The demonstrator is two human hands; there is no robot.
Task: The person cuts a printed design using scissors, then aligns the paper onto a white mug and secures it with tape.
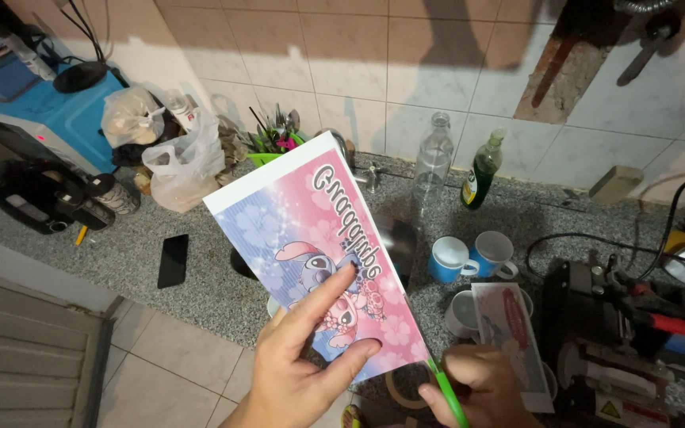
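Observation:
My left hand [311,361] holds up a printed paper sheet [311,246], pink and blue with a cartoon figure and mirrored lettering, thumb and forefinger pinching its lower part. My right hand [477,388] grips green-handled scissors [445,392] at the sheet's lower right corner, the blades mostly hidden behind the paper. The sheet is tilted, its top corner toward the wall, and it hides part of the sink behind it.
On the granite counter [120,254] stand two blue-and-white mugs [469,255], a white mug [463,313] with a printed strip [509,333], a clear bottle [433,162], a green bottle [481,170], a black phone [172,260], plastic bags [184,162], and a black press machine [620,341] at right.

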